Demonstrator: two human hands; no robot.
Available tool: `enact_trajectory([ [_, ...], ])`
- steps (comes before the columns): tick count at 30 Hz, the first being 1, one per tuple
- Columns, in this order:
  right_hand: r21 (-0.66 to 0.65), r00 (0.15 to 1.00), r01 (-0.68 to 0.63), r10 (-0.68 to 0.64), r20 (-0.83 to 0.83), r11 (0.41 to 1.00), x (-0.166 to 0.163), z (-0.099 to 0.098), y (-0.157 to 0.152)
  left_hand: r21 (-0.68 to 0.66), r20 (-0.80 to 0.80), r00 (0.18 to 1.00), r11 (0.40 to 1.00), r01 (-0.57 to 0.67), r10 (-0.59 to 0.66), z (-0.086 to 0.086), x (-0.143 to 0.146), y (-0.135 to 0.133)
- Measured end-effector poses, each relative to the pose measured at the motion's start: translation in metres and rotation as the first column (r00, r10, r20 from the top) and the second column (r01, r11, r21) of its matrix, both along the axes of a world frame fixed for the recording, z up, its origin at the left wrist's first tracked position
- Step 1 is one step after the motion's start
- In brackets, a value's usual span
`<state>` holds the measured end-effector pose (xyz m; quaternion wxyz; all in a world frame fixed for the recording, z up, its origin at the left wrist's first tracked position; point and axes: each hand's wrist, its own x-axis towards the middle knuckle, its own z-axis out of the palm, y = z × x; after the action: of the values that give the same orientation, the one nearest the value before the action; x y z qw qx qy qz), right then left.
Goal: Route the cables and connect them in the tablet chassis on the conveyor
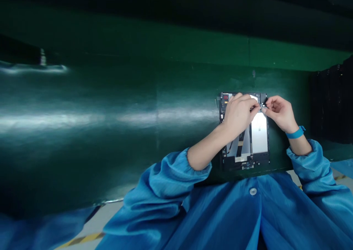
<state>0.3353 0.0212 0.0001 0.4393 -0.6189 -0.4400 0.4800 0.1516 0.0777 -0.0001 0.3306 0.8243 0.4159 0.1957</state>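
Note:
An opened tablet (259, 139) lies on the green work surface, its black frame, silver panels and ribbon cables exposed. My left hand (239, 112) reaches over its upper part, with thumb and index finger pinched near the upper right of the frame. From the right side my right hand (281, 112), with a blue band on the wrist, meets it there, thumb and forefinger also closed. Whatever sits between the fingertips is too small to name. The left palm covers part of the tablet's upper middle.
The green work surface (132, 92) stretches far to the left. A stack of black trays or cases (331, 99) stands at the right. At the far left is a dark object (20, 51) with a bright edge. Blue fabric (49, 228) shows at the lower left.

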Motion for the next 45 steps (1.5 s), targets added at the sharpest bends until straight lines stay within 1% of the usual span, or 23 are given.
enact_trajectory([
  [4, 0.005, 1.000, -0.005, 0.004, 0.008, 1.000, 0.000, 0.000, 0.000, 0.019, 0.016, 1.000, 1.000, 0.002, -0.002, -0.002, 0.000, 0.000],
  [10, -0.009, 1.000, 0.010, -0.010, -0.017, 1.000, 0.000, 0.001, 0.000, 0.018, 0.000, 1.000, 1.000, -0.005, 0.005, -0.002, 0.001, 0.000],
  [16, -0.014, 1.000, 0.004, -0.004, -0.006, 1.000, 0.000, 0.001, 0.000, 0.027, 0.008, 1.000, 1.000, 0.003, -0.004, -0.002, 0.000, 0.000],
  [22, -0.011, 0.999, -0.014, 0.015, 0.051, 1.000, -0.001, 0.004, 0.000, 0.012, -0.021, 1.000, 1.000, 0.010, -0.010, -0.001, 0.004, 0.000],
  [25, -0.004, 0.995, -0.019, 0.019, 0.100, 1.000, -0.003, 0.004, 0.002, 0.005, -0.027, 0.999, 1.000, 0.020, -0.020, 0.006, 0.002, 0.001],
  [27, 0.003, 0.991, -0.015, 0.014, 0.136, 1.000, -0.003, 0.002, 0.005, 0.033, 0.010, 0.999, 0.999, -0.040, 0.040, 0.015, -0.010, 0.003],
  [29, 0.003, 0.993, -0.001, 0.001, 0.119, 1.000, -0.002, 0.000, 0.007, 0.039, 0.042, 0.979, 0.979, -0.200, 0.198, 0.024, -0.031, 0.004],
  [30, 0.005, 0.996, 0.022, -0.022, 0.085, 1.000, -0.001, 0.000, 0.007, 0.001, 0.026, 0.956, 0.956, -0.293, 0.293, 0.027, -0.045, 0.005],
  [31, 0.013, 0.997, 0.061, -0.062, 0.040, 0.998, 0.000, 0.000, 0.007, -0.064, -0.019, 0.928, 0.926, -0.372, 0.371, 0.030, -0.058, 0.005],
  [32, 0.027, 0.993, 0.116, -0.116, -0.003, 0.993, 0.001, 0.002, 0.006, -0.147, -0.086, 0.906, 0.894, -0.422, 0.414, 0.030, -0.071, 0.004],
  [33, 0.048, 0.984, 0.176, -0.175, -0.035, 0.983, 0.001, 0.006, 0.005, -0.249, -0.152, 0.897, 0.862, -0.442, 0.416, 0.029, -0.082, 0.002],
  [34, 0.071, 0.975, 0.222, -0.219, -0.047, 0.972, 0.000, 0.011, 0.004, -0.360, -0.194, 0.900, 0.825, -0.436, 0.390, 0.027, -0.090, 0.000],
  [35, 0.095, 0.971, 0.239, -0.236, -0.039, 0.966, -0.003, 0.018, 0.002, -0.463, -0.200, 0.913, 0.787, -0.408, 0.356, 0.023, -0.096, -0.003],
  [36, 0.111, 0.976, 0.215, -0.215, -0.015, 0.970, -0.008, 0.025, 0.000, -0.545, -0.174, 0.926, 0.751, -0.374, 0.335, 0.019, -0.099, -0.006],
  [37, 0.112, 0.988, 0.151, -0.154, 0.017, 0.982, -0.014, 0.033, -0.002, -0.603, -0.133, 0.932, 0.718, -0.347, 0.338, 0.014, -0.100, -0.008],
  [39, 0.078, 0.995, -0.050, 0.042, 0.091, 0.996, -0.032, 0.047, -0.004, -0.662, -0.055, 0.916, 0.672, -0.332, 0.397, 0.005, -0.098, -0.012],
  [40, 0.055, 0.981, -0.156, 0.148, 0.127, 0.986, -0.042, 0.052, -0.005, -0.664, -0.031, 0.903, 0.666, -0.339, 0.428, 0.003, -0.096, -0.013],
  [42, 0.018, 0.927, -0.323, 0.312, 0.207, 0.946, -0.064, 0.056, -0.006, -0.657, 0.012, 0.882, 0.669, -0.349, 0.472, 0.001, -0.094, -0.015],
  [43, 0.008, 0.899, -0.370, 0.355, 0.255, 0.929, -0.074, 0.055, -0.005, -0.643, 0.048, 0.873, 0.683, -0.345, 0.486, 0.002, -0.094, -0.016],
  [45, -0.008, 0.849, -0.425, 0.401, 0.345, 0.905, -0.091, 0.050, -0.005, -0.605, 0.157, 0.856, 0.733, -0.311, 0.493, 0.009, -0.097, -0.020],
])
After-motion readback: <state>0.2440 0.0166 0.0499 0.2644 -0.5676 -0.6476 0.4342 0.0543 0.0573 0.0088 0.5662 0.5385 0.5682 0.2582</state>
